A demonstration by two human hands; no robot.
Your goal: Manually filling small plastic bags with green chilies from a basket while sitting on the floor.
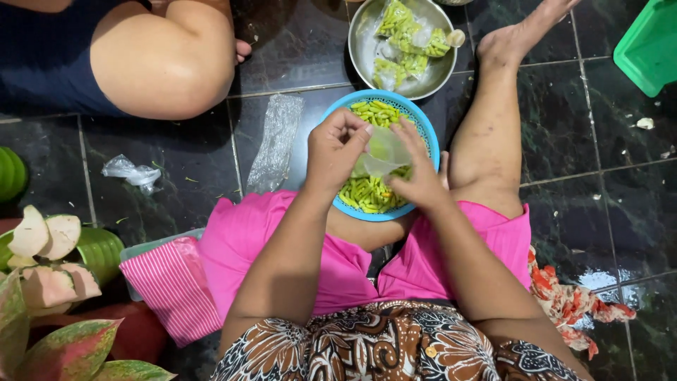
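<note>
Head: both hands (337, 152) on plastic bag (384, 152)

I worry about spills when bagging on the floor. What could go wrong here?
1. The small clear bag, pinched between the left hand and right hand, could slip and drop its contents.
2. The blue basket of cut green beans rests on a leg, so it might tip.

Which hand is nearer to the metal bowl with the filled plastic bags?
The right hand is slightly nearer: it lies almost directly below the metal bowl, while the left hand lies below and further to the left.
</note>
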